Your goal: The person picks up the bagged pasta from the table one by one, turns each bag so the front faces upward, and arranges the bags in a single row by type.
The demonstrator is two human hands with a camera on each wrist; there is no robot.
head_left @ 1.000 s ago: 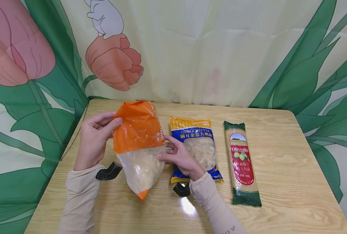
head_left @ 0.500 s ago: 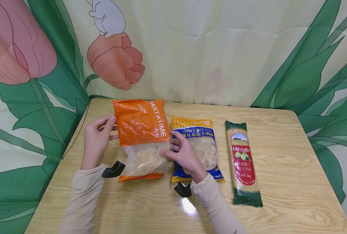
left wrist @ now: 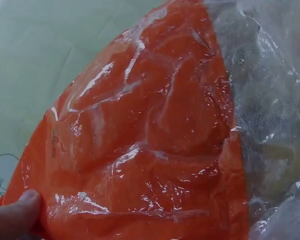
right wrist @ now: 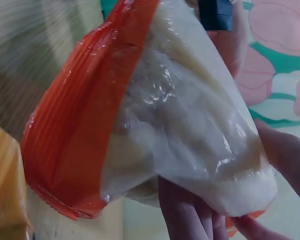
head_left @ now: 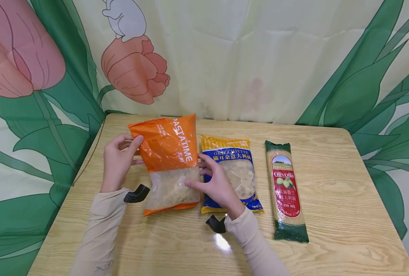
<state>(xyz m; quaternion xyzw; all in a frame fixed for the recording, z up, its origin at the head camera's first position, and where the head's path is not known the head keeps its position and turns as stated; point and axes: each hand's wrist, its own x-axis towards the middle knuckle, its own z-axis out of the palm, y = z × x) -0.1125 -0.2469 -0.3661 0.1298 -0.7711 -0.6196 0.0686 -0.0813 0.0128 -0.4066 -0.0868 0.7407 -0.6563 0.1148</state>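
An orange and clear plastic bag of pasta (head_left: 168,153), printed PASTATIME, is held up at the left of the table in the head view. My left hand (head_left: 119,159) pinches its upper left edge, the thumb lying on the orange part. At its right edge my right hand (head_left: 218,182) grips the bag, thumb in front on the clear part and fingers behind. The left wrist view shows the thumb (left wrist: 22,212) against the orange film (left wrist: 140,140). In the right wrist view the fingers (right wrist: 182,210) press into the clear, pale-filled end (right wrist: 185,125).
Just right of the held bag, a blue and yellow bag of orecchiette (head_left: 238,180) lies flat, partly behind my right hand. Further right lies a long pack of spaghetti (head_left: 285,191) with green ends. A floral curtain (head_left: 225,57) hangs along the table's (head_left: 345,199) back edge.
Between the hands the bag has turned so its printed PASTATIME side faces up, and its lower end has swung from a downward point to level. Both hands keep hold; the left hand has shifted slightly right.
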